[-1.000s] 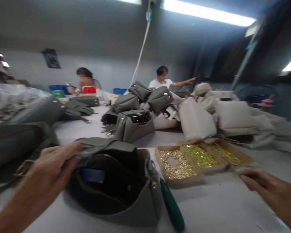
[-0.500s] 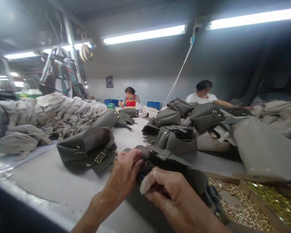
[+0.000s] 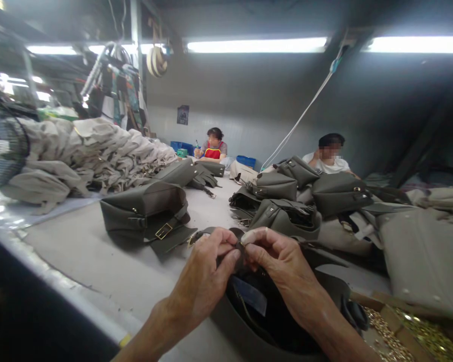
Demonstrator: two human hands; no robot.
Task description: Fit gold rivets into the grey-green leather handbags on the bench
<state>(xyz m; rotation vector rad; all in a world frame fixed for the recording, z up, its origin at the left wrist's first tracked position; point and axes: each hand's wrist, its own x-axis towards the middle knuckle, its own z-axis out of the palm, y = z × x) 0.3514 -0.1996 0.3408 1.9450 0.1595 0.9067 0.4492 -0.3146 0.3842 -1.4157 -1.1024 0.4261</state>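
In the head view an open dark olive handbag (image 3: 226, 322) lies in front of me, its black lining and a clear pocket showing. My left hand (image 3: 211, 259) is closed, pinching a dark strap (image 3: 240, 234) at the bag's far edge. Right beside it, my right hand (image 3: 283, 256) is closed too, thumb and forefinger pinched on a tiny gold metal piece (image 3: 243, 245) against that strap. The fingertips nearly meet, and the piece's exact shape is too small to make out. A similar bag with a gold buckle (image 3: 163, 231) sits to the left.
Dark bags (image 3: 283, 216) are heaped beyond my right hand. Cardboard compartments with small coppery metal parts (image 3: 387, 327) and yellow metal parts (image 3: 426, 327) stand at lower right. Pale bags (image 3: 71, 146) are piled left beside a fan (image 3: 3, 146). Two people sit across the table.
My right hand has moved up and away from me to meet the left at the strap. The bag's opening now shows. One person across has raised a hand to the head.
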